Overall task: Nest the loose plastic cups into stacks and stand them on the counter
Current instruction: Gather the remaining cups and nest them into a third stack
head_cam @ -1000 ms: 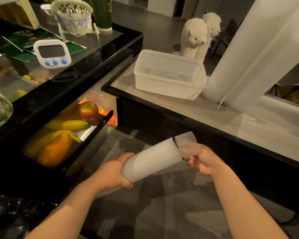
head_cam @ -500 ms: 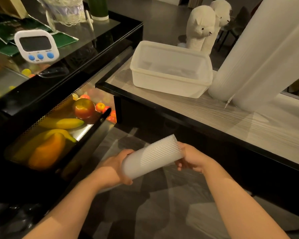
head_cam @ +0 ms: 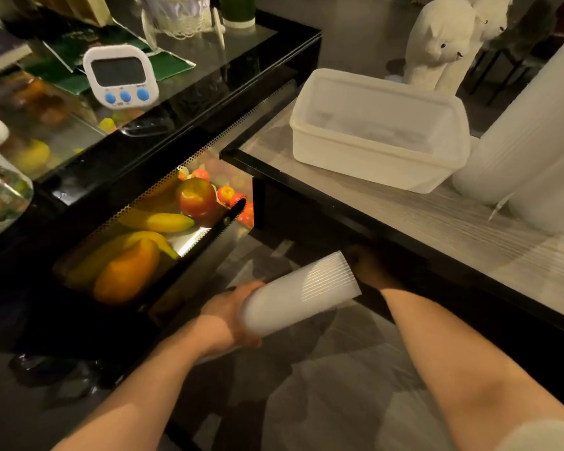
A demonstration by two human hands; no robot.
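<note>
I've got the nested stack of cups lying almost on its side, below the counter's near edge, its long axis running from low-left up to the right, open rim pointing toward the counter. My left hand wraps the closed bottom end, fingers curled round it. My right hand sits just past the rim in the shadow under the counter edge; whether it's curled or holding anything, I can't tell. Up on the counter, two tall finished stacks stand toward the far right, beside the plastic tub. So the stack needs tipping upright, rim down or up, and lifting up-right over that edge, I reckon.
</note>
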